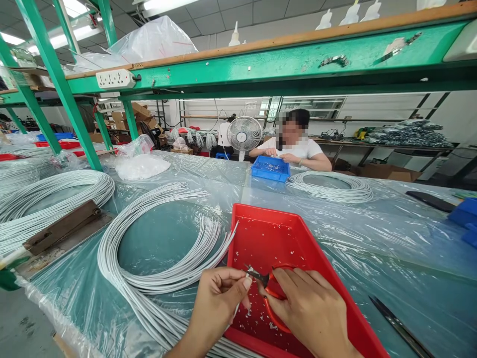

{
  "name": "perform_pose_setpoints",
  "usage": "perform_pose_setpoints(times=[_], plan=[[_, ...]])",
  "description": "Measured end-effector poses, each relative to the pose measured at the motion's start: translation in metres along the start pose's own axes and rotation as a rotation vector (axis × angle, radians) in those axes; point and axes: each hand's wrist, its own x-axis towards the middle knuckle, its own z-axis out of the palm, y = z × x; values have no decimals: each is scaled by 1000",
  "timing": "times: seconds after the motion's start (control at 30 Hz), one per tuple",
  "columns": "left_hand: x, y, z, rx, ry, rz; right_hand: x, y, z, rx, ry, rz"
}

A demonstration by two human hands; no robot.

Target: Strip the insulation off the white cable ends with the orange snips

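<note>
My left hand [223, 298] is closed, pinching the end of a white cable [237, 312] between thumb and fingers. In my right hand [311, 303] is a pair of scissors [278, 311] with red-orange handles. The dark blades meet the cable end just beyond my left fingertips; how far they are apart is hard to make out. Both hands are above a red tray [301, 233] scattered with small white scraps. Left of the tray lies a large coil of white cables [112, 248], its loose ends reaching toward the tray's rim.
A co-worker [298, 144] sits across the table behind a blue tray [271, 169] and another cable coil [331, 186]. A hinged metal cutter [63, 228] stands at left. Long tweezers [398, 325] lie at right. A green shelf beam [261, 74] spans overhead.
</note>
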Motion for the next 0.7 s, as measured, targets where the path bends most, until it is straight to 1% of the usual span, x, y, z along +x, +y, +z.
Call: perform_pose_setpoints(times=[0.2, 0.4, 0.7], plan=[[-1, -1, -1, 33, -9, 33, -1, 0, 2, 18, -56, 15], [-1, 2, -1, 56, -30, 40, 3, -1, 2, 36, -37, 18], [0, 4, -4, 77, -76, 60, 5, 0, 1, 62, -100, 21]])
